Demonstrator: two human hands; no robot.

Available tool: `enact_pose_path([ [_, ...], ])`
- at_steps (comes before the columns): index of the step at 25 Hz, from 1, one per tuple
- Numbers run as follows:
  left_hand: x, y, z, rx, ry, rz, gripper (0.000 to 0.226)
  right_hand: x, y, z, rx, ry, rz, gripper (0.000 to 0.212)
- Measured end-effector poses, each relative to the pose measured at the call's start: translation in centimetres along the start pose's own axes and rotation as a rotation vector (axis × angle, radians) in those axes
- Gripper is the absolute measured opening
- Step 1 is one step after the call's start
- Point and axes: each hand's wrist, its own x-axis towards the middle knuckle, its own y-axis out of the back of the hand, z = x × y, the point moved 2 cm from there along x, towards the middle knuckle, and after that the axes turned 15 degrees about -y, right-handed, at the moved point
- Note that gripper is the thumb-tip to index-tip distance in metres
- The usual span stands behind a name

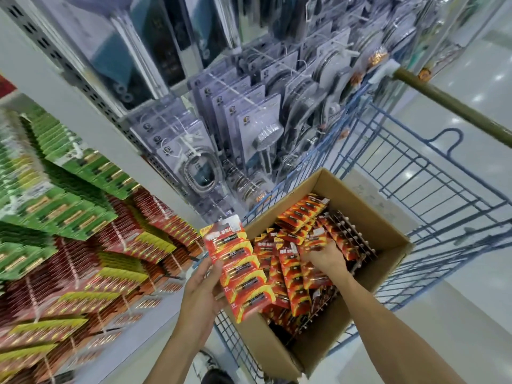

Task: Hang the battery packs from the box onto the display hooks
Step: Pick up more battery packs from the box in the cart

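Shop aisle, display (pixel 69 217) hung with green and red cards. Left hand (pixel 202 295) gripped a fanned stack of red-orange packs (pixel 243 275) by the box (pixel 374 214); right hand (pixel 325 257) sat among packs inside, grip unclear.

One head-worn camera looks forward and steeply down from above the person's forearms. The left hand (pixel 203 293) and right hand (pixel 322 257), both gripping packs (pixel 241 270), sit close to it, low in frame. The box (pixel 360 195) in the cart (pixel 432 173) lies just beyond, and the display (pixel 69 231) fills the left.
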Motion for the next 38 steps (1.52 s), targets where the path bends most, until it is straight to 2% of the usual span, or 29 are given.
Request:
enact_pose_path([
  [3,-0.4,0.8,0.6,-0.042,0.000,0.012,0.029,-3.1,0.2,2.0,0.226,-0.014,-0.158,0.096],
  [5,-0.7,1.3,1.4,-0.079,-0.010,0.013,0.037,-6.6,0.6,2.8,0.355,0.001,-0.230,0.083],
  [8,-1.4,2.7,3.1,-0.140,-0.016,0.007,0.050,-13.7,0.7,2.9,0.423,0.125,-0.264,0.068],
  [12,-3.3,5.5,5.8,-0.205,-0.049,0.006,0.045,-23.1,-0.5,1.5,0.451,0.363,-0.311,0.056],
  [17,-6.8,11.3,10.8,-0.220,-0.192,0.037,0.031,-32.2,-3.8,-2.0,0.507,0.547,-0.440,0.042],
  [21,-9.1,16.8,15.0,-0.215,-0.333,0.124,0.029,-37.6,-6.7,-5.4,0.546,0.612,-0.578,0.037],
  [25,-11.2,21.7,19.1,-0.232,-0.471,0.262,0.027,-42.1,-9.8,-9.3,0.467,0.709,-0.668,0.029],
  [27,-12.0,24.0,20.6,-0.240,-0.524,0.318,0.032,-44.2,-11.5,-11.3,0.434,0.759,-0.691,0.032],
  [29,-12.6,25.8,21.9,-0.247,-0.556,0.391,0.035,-45.8,-13.2,-13.2,0.415,0.797,-0.724,0.040],
  [31,-13.3,27.4,22.8,-0.256,-0.595,0.440,0.039,-47.6,-14.7,-14.8,0.397,0.832,-0.750,0.039],
  [35,-14.5,29.9,24.5,-0.288,-0.652,0.543,0.022,-50.8,-16.4,-16.9,0.382,0.892,-0.784,0.033],
  [38,-15.8,31.3,26.4,-0.347,-0.697,0.578,0.033,-52.6,-17.1,-18.1,0.398,0.915,-0.831,0.030],
])
